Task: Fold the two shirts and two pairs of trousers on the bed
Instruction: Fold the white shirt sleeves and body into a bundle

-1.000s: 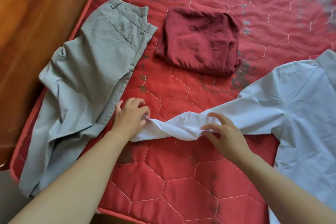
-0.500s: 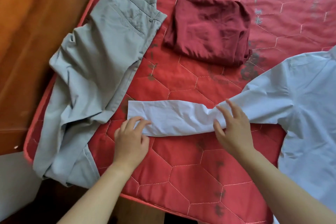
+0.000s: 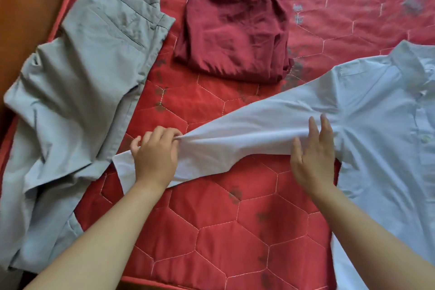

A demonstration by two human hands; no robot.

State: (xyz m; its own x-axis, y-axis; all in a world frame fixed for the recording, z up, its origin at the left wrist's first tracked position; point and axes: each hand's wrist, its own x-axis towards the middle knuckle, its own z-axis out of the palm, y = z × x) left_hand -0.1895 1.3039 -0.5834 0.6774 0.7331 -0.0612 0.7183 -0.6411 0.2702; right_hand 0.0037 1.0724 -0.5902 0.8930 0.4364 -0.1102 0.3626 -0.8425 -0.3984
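Note:
A pale blue button shirt (image 3: 376, 113) lies face up on the right of the red quilted mattress (image 3: 223, 231), its long sleeve stretched out to the left. My left hand (image 3: 155, 155) grips the sleeve near the cuff, fingers curled into the cloth. My right hand (image 3: 313, 155) lies flat on the sleeve near the armpit, fingers straight. Grey trousers (image 3: 77, 92) lie unfolded and rumpled along the left edge of the bed. A dark red garment (image 3: 235, 35) sits folded in a square at the back centre.
A wooden bed frame or floor (image 3: 28, 2) borders the mattress on the left. The mattress front edge runs under my left forearm, and the trouser legs hang over the front-left corner.
My left hand went from lying flat by the cuff to gripping the sleeve further in. My right hand slid right along the sleeve toward the armpit.

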